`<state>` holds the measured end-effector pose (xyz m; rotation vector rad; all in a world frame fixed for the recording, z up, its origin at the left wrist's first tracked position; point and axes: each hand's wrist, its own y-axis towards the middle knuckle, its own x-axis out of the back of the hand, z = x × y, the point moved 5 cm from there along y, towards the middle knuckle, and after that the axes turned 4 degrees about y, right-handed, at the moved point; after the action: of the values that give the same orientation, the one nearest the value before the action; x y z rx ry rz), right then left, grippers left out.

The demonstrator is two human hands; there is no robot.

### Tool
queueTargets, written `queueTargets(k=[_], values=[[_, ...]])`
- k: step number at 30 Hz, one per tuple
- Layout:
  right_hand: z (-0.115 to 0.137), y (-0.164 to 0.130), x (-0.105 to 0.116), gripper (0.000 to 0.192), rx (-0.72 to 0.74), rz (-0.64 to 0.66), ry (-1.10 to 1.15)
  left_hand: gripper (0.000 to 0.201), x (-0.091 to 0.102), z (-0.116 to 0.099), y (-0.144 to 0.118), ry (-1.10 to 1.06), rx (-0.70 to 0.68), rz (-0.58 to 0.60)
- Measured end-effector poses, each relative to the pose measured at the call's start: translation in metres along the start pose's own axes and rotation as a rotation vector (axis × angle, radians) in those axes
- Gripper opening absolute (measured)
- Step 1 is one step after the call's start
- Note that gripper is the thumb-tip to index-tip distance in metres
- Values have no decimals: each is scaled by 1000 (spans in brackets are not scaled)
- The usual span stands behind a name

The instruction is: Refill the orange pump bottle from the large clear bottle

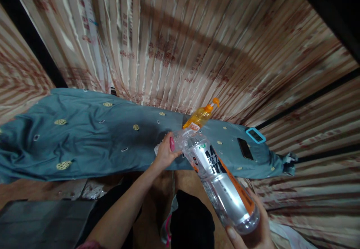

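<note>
Right hand (254,230) grips base of clear plastic bottle (222,183), tilted away. Left hand (165,153) closed round bottle's neck end. Just beyond left-hand grip: orange pump bottle (200,117) on blue cloth (84,140); phone (245,148) right of it.

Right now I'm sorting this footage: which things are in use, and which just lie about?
In use: clear bottle, held by right hand; left hand at its neck.
Lying about: orange pump bottle, phone, blue-framed device, teal cloth.
</note>
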<state>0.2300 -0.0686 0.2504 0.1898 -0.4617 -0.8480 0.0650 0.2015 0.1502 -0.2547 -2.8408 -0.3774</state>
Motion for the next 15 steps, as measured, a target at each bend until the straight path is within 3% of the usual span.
queueTargets(k=[9, 15], values=[[-5, -3, -4, 100, -93, -3, 43, 76, 2, -1, 1, 6, -5, -14], [1, -2, -7, 98, -61, -13, 55, 74, 4, -4, 2, -17, 9, -14]])
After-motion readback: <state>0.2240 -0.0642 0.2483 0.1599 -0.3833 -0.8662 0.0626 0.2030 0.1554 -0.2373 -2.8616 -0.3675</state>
